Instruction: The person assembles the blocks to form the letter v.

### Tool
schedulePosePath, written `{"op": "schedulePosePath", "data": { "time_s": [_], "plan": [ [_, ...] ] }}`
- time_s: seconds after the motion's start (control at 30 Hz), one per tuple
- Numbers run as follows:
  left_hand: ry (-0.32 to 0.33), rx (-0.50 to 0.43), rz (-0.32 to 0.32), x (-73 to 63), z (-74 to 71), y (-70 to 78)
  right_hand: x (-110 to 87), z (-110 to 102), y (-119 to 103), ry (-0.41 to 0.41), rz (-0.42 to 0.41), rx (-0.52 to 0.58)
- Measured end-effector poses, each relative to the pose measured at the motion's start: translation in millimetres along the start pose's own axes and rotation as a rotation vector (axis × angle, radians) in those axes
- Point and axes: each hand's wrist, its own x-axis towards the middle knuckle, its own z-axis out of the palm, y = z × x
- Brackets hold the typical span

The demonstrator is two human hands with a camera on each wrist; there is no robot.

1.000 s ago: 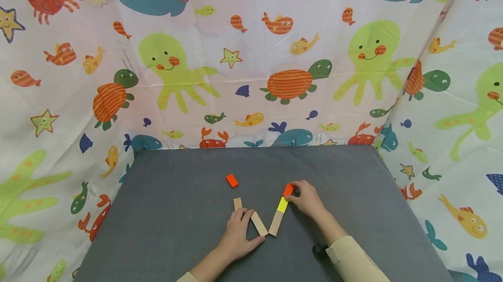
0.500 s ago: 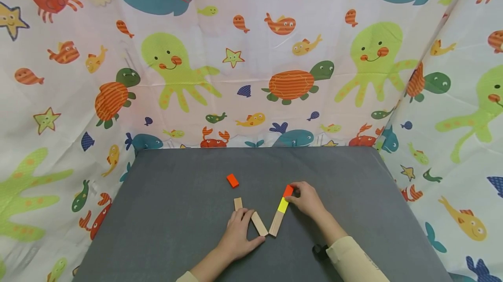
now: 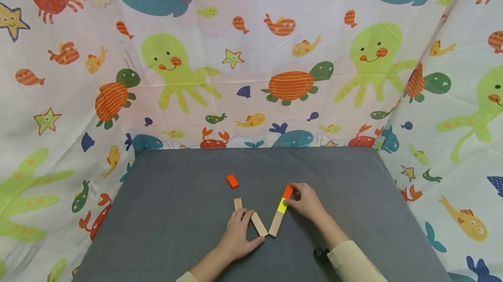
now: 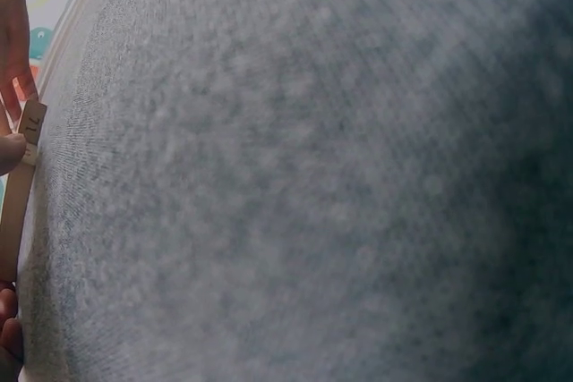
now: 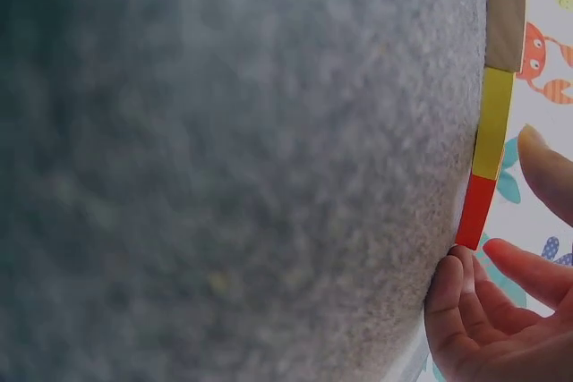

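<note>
Several small blocks form a V-like layout on the grey table. My left hand [image 3: 238,235] holds the slanting plain wooden block [image 3: 259,224], with the thumb by its near end and a fingertip at its far end. Another plain block [image 3: 237,204] pokes out past those fingers, partly hidden. The right row runs from a plain block [image 3: 276,223] through a yellow block [image 3: 282,205] to a red-orange block [image 3: 288,192]. My right hand [image 3: 308,203] is beside this row. In the right wrist view, its fingertips [image 5: 461,261] are at the red-orange block's end and the thumb stands apart.
A loose red-orange block [image 3: 232,181] lies farther back on the grey table [image 3: 177,194]. A small black object [image 3: 320,253] is by the right sleeve. A curtain [image 3: 235,85] printed with sea animals surrounds the table at the back and sides.
My right hand has shifted slightly toward me, and its thumb has moved down along the yellow block. The left hand and its blocks look unmoved.
</note>
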Motion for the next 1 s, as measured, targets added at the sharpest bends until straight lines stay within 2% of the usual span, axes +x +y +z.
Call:
{"op": "schedulePosePath", "data": {
  "time_s": [0.43, 0.53, 0.67, 0.77, 0.83, 1.0],
  "plan": [
    [-0.001, -0.024, 0.004, 0.5, -2.2, -2.0, -3.5, 3, -3, -0.018, 0.009, -0.038],
    [0.064, -0.022, 0.041, -0.2, -3.5, -2.4, -3.8, 3, -3, -0.023, 0.016, -0.039],
    [0.245, 0.017, 0.146, 0.5, -8.2, -3.1, -4.0, 3, -3, -0.023, 0.014, -0.042],
    [0.356, 0.054, 0.189, 3.6, -12.9, -4.8, -5.0, 3, -3, -0.019, 0.015, -0.041],
    [0.386, 0.061, 0.18, 6.1, -16.0, -6.4, -5.8, 3, -2, -0.015, 0.015, -0.044],
    [0.395, 0.048, 0.125, 11.8, -22.1, -13.6, -5.5, 3, -1, -0.004, 0.009, -0.043]
  ]
}}
